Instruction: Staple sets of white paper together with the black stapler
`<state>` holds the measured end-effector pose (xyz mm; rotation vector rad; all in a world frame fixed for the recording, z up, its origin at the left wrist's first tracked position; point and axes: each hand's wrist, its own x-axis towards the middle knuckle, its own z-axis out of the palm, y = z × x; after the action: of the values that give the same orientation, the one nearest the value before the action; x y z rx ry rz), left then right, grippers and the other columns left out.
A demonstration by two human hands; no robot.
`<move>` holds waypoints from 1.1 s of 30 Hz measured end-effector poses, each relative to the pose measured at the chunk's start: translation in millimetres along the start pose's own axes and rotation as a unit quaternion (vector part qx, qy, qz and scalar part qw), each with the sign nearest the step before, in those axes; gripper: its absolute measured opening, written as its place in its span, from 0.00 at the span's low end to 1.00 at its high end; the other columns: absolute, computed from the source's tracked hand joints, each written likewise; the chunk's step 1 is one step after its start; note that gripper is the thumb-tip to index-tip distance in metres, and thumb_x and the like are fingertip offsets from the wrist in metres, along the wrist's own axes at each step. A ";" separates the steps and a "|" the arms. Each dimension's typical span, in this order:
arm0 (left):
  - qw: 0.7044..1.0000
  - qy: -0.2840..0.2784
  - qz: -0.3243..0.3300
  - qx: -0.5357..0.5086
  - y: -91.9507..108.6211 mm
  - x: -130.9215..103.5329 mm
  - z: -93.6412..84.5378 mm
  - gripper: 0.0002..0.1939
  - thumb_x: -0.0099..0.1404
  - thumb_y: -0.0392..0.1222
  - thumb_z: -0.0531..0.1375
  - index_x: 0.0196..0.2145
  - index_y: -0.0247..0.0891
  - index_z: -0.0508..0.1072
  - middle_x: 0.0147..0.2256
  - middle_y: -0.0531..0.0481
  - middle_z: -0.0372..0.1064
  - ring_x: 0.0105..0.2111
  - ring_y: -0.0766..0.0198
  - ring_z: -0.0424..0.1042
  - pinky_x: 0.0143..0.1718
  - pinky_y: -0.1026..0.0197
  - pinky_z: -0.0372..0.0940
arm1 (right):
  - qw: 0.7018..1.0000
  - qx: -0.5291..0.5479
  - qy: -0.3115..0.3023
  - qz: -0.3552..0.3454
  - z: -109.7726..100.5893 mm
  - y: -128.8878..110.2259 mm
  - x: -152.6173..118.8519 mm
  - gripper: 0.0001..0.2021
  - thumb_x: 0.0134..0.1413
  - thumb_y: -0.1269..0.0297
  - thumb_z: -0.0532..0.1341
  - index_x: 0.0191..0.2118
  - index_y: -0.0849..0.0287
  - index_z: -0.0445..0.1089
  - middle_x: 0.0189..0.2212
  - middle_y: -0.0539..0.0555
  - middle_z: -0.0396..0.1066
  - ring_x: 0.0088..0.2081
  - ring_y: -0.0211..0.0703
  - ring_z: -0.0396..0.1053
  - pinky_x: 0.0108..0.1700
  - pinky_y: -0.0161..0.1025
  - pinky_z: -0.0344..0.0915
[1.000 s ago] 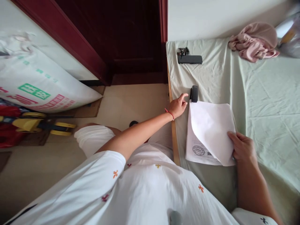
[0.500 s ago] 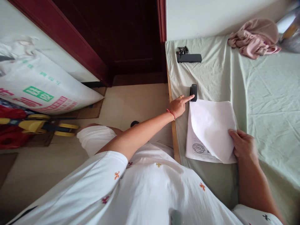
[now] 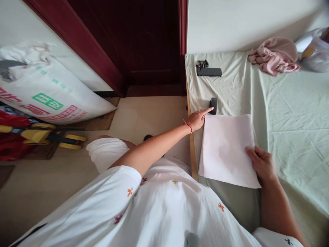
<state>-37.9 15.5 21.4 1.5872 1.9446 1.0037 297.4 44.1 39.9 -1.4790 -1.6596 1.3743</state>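
A small black stapler (image 3: 213, 102) lies on the bed-like surface, at the top left corner of a stack of white papers (image 3: 226, 147). My left hand (image 3: 197, 120) has its index finger stretched onto the stapler's near end, the other fingers curled beside the paper corner; what is under them is hidden. My right hand (image 3: 263, 164) grips the stack's right edge, thumb on top and fingers underneath. A blank side faces up on the stack, and its left edge shows several layers.
A black case-like object (image 3: 209, 72) with a dark metallic item (image 3: 202, 63) lies further back. Pink cloth (image 3: 275, 56) and a plastic bag (image 3: 317, 55) sit by the wall. On the left are a large white sack (image 3: 56, 92) and a yellow wheeled thing (image 3: 38, 135).
The lifted top sheet has come down flat over the stamped page, which is now covered. My right hand moved slightly left and nearer my body. My left hand stays at the stapler.
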 end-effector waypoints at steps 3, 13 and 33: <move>0.991 0.041 -0.064 -0.108 -4.0 -4.3 -5.3 0.34 0.68 0.30 0.54 0.70 0.46 0.58 0.43 0.49 0.77 0.39 0.65 0.72 0.48 0.61 0.66 | 1.000 0.007 -0.023 0.000 1.5 4.4 0.2 0.15 0.46 0.48 0.72 0.28 0.56 0.77 0.20 0.48 0.71 0.20 0.37 0.62 0.17 0.33 0.57; 0.856 -0.069 -0.197 -0.474 16.5 -61.3 -24.6 0.31 0.68 0.69 0.52 0.43 0.36 0.74 0.35 0.45 0.72 0.32 0.66 0.72 0.25 0.68 0.61 | 0.997 0.073 0.006 0.004 1.0 12.7 -3.3 0.17 0.50 0.47 0.70 0.38 0.55 0.79 0.27 0.52 0.78 0.25 0.40 0.70 0.25 0.36 0.67; 0.877 -0.028 -0.223 -0.424 15.1 -90.3 1.8 0.19 0.59 0.55 0.66 0.26 0.38 0.67 0.19 0.61 0.54 0.16 0.76 0.54 0.18 0.68 0.45 | 0.997 0.064 0.026 -0.018 4.5 15.3 6.6 0.16 0.46 0.53 0.74 0.40 0.54 0.79 0.37 0.51 0.79 0.32 0.37 0.70 0.33 0.35 0.70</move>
<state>-4.3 -69.7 21.8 0.6291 1.3930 1.3130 297.9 47.1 22.9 -1.3946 -1.5294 1.3836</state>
